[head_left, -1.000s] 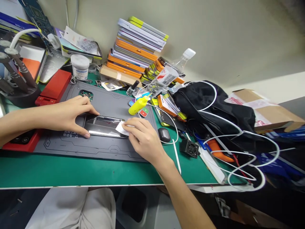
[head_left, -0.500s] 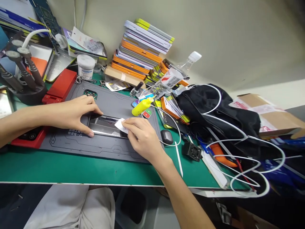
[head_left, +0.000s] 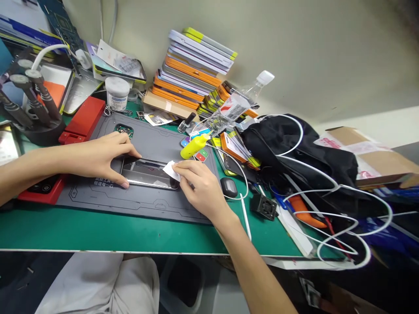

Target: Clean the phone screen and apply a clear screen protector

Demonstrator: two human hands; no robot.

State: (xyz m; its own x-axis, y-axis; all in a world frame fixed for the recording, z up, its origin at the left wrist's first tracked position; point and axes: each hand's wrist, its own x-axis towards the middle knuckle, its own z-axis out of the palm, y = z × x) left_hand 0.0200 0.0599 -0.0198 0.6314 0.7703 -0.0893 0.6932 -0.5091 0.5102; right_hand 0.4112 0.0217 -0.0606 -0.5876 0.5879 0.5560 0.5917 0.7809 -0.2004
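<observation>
A dark glossy phone lies flat on the grey work mat. My left hand grips the phone's left end, thumb on the near edge and fingers at the far edge. Pinched in the fingers of my right hand is a small white wipe, over the phone's right end. Beyond the right hand, a yellow squeeze bottle lies tilted on the mat near some coloured labels.
Behind the mat stand a white jar, stacked phone boxes and a leaning plastic bottle. A tool holder is at left; a black earbud case, white pen and looped cables lie right.
My right hand has moved slightly to the right with the white wipe, uncovering the phone's right end. My left hand keeps its hold on the phone.
</observation>
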